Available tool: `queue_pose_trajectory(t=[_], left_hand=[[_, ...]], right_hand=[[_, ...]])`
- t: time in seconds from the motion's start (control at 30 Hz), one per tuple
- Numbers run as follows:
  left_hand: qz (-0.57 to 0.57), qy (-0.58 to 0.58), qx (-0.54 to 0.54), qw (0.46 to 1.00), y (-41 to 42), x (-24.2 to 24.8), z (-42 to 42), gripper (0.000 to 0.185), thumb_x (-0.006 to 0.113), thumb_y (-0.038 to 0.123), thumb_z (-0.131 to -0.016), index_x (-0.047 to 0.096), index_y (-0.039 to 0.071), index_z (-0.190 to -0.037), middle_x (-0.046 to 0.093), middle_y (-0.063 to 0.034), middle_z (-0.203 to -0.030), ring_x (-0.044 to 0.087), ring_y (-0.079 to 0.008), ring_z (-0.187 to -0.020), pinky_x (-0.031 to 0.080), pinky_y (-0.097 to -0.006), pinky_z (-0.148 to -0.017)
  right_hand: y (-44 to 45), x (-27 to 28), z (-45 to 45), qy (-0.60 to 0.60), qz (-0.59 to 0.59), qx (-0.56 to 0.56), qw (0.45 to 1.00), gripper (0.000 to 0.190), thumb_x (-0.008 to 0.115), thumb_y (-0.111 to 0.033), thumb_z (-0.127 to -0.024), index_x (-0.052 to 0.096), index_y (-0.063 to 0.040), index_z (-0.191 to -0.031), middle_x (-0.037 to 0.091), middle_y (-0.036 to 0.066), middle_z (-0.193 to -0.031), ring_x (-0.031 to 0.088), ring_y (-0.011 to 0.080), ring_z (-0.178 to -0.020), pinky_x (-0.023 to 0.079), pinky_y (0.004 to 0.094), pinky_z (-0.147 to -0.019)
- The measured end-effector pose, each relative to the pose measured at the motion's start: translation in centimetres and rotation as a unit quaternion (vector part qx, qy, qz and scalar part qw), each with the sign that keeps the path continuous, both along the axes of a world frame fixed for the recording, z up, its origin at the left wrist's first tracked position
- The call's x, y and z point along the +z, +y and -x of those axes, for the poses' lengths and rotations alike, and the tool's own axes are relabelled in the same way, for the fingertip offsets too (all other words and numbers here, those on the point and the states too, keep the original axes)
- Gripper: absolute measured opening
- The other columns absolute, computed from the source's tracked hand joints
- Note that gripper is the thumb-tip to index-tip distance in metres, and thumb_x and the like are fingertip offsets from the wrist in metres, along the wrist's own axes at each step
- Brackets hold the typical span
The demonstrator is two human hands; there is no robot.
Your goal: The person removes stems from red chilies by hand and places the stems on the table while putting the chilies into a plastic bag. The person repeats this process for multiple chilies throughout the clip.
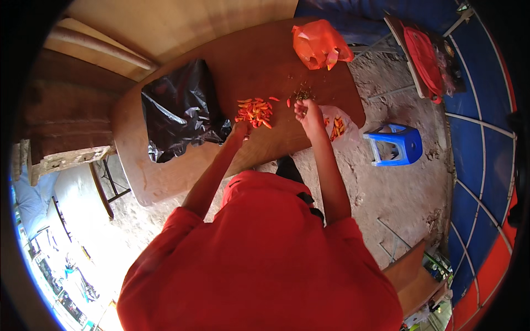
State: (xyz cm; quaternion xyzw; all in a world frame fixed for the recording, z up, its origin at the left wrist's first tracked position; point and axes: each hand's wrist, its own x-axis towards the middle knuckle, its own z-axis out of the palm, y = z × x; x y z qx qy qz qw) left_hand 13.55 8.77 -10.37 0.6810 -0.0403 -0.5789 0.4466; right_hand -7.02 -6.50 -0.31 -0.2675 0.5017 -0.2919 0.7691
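A heap of red and orange chillies (253, 111) lies on the brown wooden table (252, 62) in front of me. My left hand (241, 130) is at the near left edge of this heap, its fingers mostly hidden from above. Farther right, my right hand (305, 113) has its fingers curled beside a small dark pile of what look like chilli stems (304, 91). Whether anything is pinched in either hand is too small to see. Two loose chillies lie between the heap and the stems. Under my right forearm, a clear plastic bag (350, 128) contains more chillies.
A black plastic bag (182, 111) covers part of the table at left. An orange-red plastic bag (321, 43) sits at the far right corner. On the rough floor stands a blue plastic stool (395, 145), near a blue tarp wall (468, 165) with pale bars.
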Motion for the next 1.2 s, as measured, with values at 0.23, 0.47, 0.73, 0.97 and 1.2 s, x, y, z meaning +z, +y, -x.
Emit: queue_pose_trajectory(t=[0.23, 0.47, 0.73, 0.97, 1.2], left_hand=[[-0.059, -0.32, -0.143, 0.935, -2.4, -8.5, -2.4, 0.02, 0.05, 0.019, -0.084, 0.061, 0.004, -0.079, 0.059, -0.0091, -0.064, 0.061, -0.0153, -0.058, 0.046, -0.0316, -0.047], [-0.127, -0.547, -0.161, 0.812, -3.7, -3.9, -0.3, 0.033, 0.047, 0.031, -0.089, 0.068, 0.007, -0.087, 0.066, -0.0202, -0.086, 0.064, -0.0406, -0.085, 0.05, -0.0497, -0.069], [-0.144, -0.548, -0.149, 0.81, -6.3, -2.0, 0.3, 0.031, 0.062, 0.031, -0.084, 0.063, 0.0, -0.088, 0.064, -0.0239, -0.089, 0.062, -0.0424, -0.089, 0.049, -0.0498, -0.073], [-0.126, -0.524, -0.143, 0.83, -7.5, -1.3, -1.2, 0.031, 0.063, 0.03, -0.08, 0.067, 0.003, -0.094, 0.066, -0.0224, -0.095, 0.063, -0.0389, -0.092, 0.051, -0.047, -0.077], [-0.17, -0.545, -0.203, 0.796, -10.5, -0.3, -2.2, 0.022, 0.062, 0.024, -0.079, 0.071, 0.006, -0.089, 0.067, -0.0201, -0.093, 0.065, -0.0355, -0.092, 0.052, -0.0444, -0.077]], right_hand=[[-9.4, -8.6, -3.3, 0.374, 0.234, 0.113, 0.89, 0.024, 0.052, -0.02, -0.075, 0.063, 0.002, -0.081, 0.066, 0.016, -0.079, 0.063, 0.0297, -0.072, 0.049, 0.0405, -0.067], [-6.1, -2.8, -3.4, 0.586, 0.456, 0.2, 0.639, 0.057, 0.065, -0.033, -0.074, 0.054, -0.002, -0.12, 0.055, 0.026, -0.117, 0.056, 0.0396, -0.108, 0.043, 0.0451, -0.094], [-0.1, 11.7, 10.0, 0.148, 0.486, 0.212, 0.835, 0.02, 0.062, -0.015, -0.087, 0.062, 0.001, -0.1, 0.063, 0.012, -0.1, 0.063, 0.025, -0.091, 0.049, 0.0317, -0.083], [-0.8, 9.9, 16.9, 0.206, 0.278, 0.196, 0.918, 0.023, 0.059, -0.016, -0.092, 0.061, 0.003, -0.104, 0.066, 0.012, -0.095, 0.064, 0.0162, -0.091, 0.049, 0.0288, -0.081], [-2.0, 9.9, 16.9, 0.183, 0.271, 0.218, 0.92, 0.027, 0.058, -0.018, -0.092, 0.059, 0.004, -0.109, 0.065, 0.013, -0.101, 0.063, 0.0171, -0.096, 0.048, 0.0288, -0.085]])
